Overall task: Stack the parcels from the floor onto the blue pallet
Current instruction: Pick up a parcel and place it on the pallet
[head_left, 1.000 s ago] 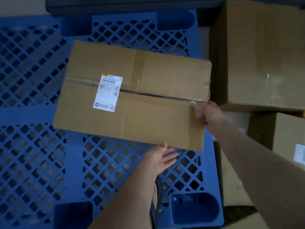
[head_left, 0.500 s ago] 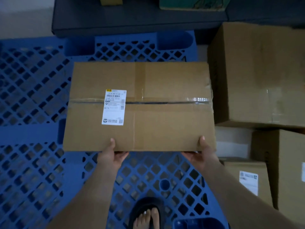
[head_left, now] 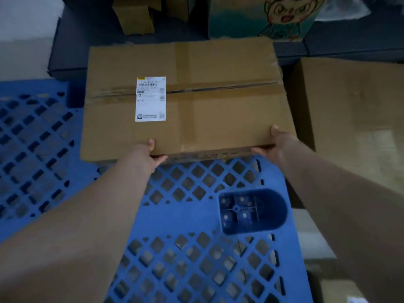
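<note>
The left hand [head_left: 150, 153] grips the near edge of the parcel [head_left: 196, 106], thumb on top and fingers tucked underneath, and the right hand [head_left: 273, 143] holds the near right corner the same way. A hold from below like this takes the weight and keeps the flat box level, while the thumbs stop it sliding off. The parcel lies flat, label [head_left: 150, 99] up, over the far right part of the blue pallet [head_left: 185, 217]; whether its underside touches the grid I cannot tell. Its right side runs just beside a bigger box [head_left: 354, 110] next to the pallet, likely so that this corner is filled first and the open grid nearer the person is left for more parcels. Beyond it a dark platform [head_left: 72, 47] carries a cartoon-printed box [head_left: 273, 18]
</note>
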The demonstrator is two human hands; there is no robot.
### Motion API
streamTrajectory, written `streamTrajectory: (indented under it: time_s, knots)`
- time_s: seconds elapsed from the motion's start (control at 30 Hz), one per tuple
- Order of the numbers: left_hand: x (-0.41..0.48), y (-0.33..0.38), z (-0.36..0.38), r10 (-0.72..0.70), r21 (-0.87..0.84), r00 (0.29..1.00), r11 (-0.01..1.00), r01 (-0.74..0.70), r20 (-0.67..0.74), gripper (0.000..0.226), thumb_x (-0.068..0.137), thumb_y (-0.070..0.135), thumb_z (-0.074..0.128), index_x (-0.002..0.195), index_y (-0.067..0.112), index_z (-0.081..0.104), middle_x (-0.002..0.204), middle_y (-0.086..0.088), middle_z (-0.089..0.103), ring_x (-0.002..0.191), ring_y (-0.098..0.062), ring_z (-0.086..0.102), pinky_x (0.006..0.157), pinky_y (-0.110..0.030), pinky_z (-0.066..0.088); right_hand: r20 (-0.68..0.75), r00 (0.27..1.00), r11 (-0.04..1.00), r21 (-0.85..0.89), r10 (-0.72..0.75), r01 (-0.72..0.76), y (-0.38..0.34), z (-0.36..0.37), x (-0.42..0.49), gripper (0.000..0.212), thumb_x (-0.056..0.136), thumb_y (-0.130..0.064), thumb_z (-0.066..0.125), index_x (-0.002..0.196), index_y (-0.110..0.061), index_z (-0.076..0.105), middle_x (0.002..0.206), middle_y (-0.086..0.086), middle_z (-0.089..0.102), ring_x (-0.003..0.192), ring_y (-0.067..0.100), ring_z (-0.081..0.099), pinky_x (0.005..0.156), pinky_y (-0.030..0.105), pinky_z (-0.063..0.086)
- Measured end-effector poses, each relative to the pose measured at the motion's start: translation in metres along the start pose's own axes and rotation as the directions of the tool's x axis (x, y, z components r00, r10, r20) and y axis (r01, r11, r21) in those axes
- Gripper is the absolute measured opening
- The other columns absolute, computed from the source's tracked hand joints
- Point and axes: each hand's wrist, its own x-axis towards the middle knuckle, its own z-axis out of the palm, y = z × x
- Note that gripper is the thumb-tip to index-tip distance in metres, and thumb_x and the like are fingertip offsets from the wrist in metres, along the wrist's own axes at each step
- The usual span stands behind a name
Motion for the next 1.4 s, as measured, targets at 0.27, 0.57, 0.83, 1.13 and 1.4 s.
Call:
streamTrajectory:
  time_s: [0.27,0.57,0.83,1.13,1.4]
  knots:
    - [-0.009,-0.009,-0.011,0.066,0.135,0.996,0.988,-0.072,0.052,0.051,0.096,0.017,0.049,0.142,0.005,0.032,0.144,-0.016,0.043,0.129,-0.034,0.047,0.105,-0.039,0.042,0.179,0.978,0.994,-0.043,0.104,-0.098,0.004,-0.021,-0.027,0.047,0.085,-0.019,0.066,0.125,-0.005,0.047,0.124,0.025,0.057,0.111,0.041,0.059,0.072,0.046,0.059]
    - [-0.113,-0.092,-0.124,0.098,0.392,0.991,0.911,-0.127,0.092,0.005,0.096,0.006,0.046,0.096,0.008,0.051,0.082,-0.008,0.052,0.077,-0.017,0.055,0.100,-0.040,0.040,0.328,0.893,0.795,-0.604,0.307,-0.052,0.134,-0.151,-0.129,0.029,0.095,-0.002,0.048,0.120,-0.016,0.046,0.091,0.010,0.060,0.074,0.024,0.061,0.063,0.032,0.051]
    - [-0.257,-0.164,-0.209,0.138,0.930,0.920,-0.067,-0.362,0.368,0.025,0.096,0.012,0.043,0.106,-0.002,0.061,0.110,-0.023,0.059,0.098,-0.031,0.057,0.082,-0.034,0.043,0.497,0.844,-0.317,-0.783,0.200,0.536,0.115,-0.225,-0.252,0.045,0.092,-0.020,0.053,0.135,-0.010,0.048,0.139,0.014,0.048,0.126,0.029,0.047,0.101,0.034,0.039]
    - [-0.509,-0.204,-0.286,0.112,0.780,0.834,-0.439,-0.447,0.541,0.029,0.098,0.023,0.045,0.117,0.003,0.055,0.123,-0.017,0.052,0.098,-0.026,0.049,0.086,-0.036,0.041,0.533,0.835,-0.609,-0.620,0.135,0.495,0.059,-0.437,-0.458,0.050,0.092,-0.008,0.046,0.142,-0.011,0.040,0.147,0.013,0.039,0.131,0.027,0.042,0.098,0.027,0.038]
    - [-0.649,-0.287,-0.335,0.091,0.652,0.746,-0.563,-0.508,0.659,0.014,0.097,0.030,0.047,0.101,0.017,0.050,0.096,-0.001,0.041,0.080,-0.021,0.047,0.074,-0.034,0.039,0.435,0.900,-0.452,-0.810,-0.037,0.373,0.072,-0.649,-0.557,0.051,0.092,-0.019,0.051,0.140,-0.007,0.040,0.128,0.014,0.055,0.092,0.023,0.058,0.059,0.022,0.045]
